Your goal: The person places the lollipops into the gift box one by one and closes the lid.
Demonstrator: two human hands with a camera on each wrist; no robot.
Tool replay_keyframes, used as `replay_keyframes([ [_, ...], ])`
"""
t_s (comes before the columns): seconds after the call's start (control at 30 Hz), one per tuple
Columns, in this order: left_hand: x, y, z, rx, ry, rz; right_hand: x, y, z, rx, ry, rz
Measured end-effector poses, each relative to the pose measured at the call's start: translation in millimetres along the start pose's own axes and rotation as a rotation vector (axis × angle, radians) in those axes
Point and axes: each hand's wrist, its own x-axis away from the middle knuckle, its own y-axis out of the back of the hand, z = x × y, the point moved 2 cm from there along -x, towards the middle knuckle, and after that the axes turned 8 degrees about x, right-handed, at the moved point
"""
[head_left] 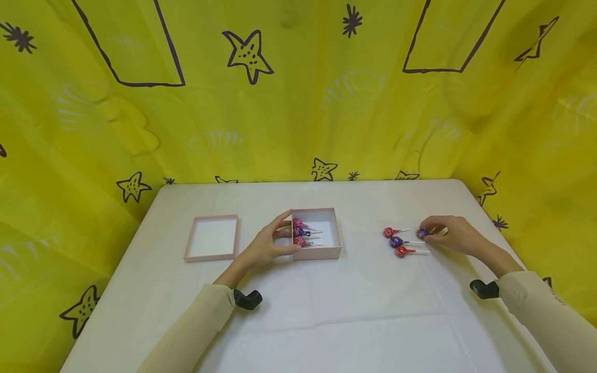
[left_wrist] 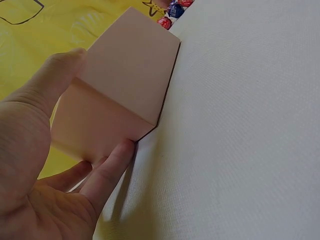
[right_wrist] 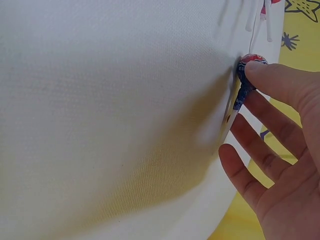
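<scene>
Near the far left corner of the table (head_left: 354, 316) we see a shallow pink lid (head_left: 211, 238), white inside facing up. Next along, our left hand (head_left: 268, 246) spans the left end of the pink box (head_left: 317, 253), thumb at the near corner and fingers at the far one, gripping it. The box stands open near the middle of the far edge. Inside, wrapped lollipops (head_left: 298, 232) lie with heads by the left wall and sticks pointing right. Further right lie loose lollipops (head_left: 396, 242), heads left too. Just beyond them, towards the right edge, our right hand (head_left: 450, 235) pinches a blue-and-red lollipop (right_wrist: 245, 82) by its head, the other fingers spread.

If our left hand pressed too hard, we judge the box could skid or its thin wall bow. Our right fingers might brush the loose sticks beside them and roll those sweets away, and a round, slick wrapper could slip from a pinch this light.

Counting: one lid, one box, at least three lollipops inside (overlapping sticks keep us unsure), three loose on the table, two red and one purple, and one pinched.
</scene>
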Motion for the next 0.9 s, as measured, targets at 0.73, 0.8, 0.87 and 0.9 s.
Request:
replay_keyframes([
  [0.73, 1.1, 0.4, -0.4, 0.015, -0.021, 0.001, -3.8, 3.0, 1.0, -0.005, -0.011, 0.042],
  [0.8, 0.8, 0.2, -0.2, 0.015, -0.017, -0.005, -4.7, 4.1, 1.2, 0.0, -0.005, 0.046],
  [0.87, 0.9, -0.2, -0.4, 0.013, -0.007, -0.01, -5.7, 5.8, 1.8, 0.001, 0.001, 0.052],
  [0.9, 1.1, -0.5, -0.7, 0.012, -0.003, -0.011, -6.3, 6.9, 2.2, 0.002, 0.005, 0.056],
])
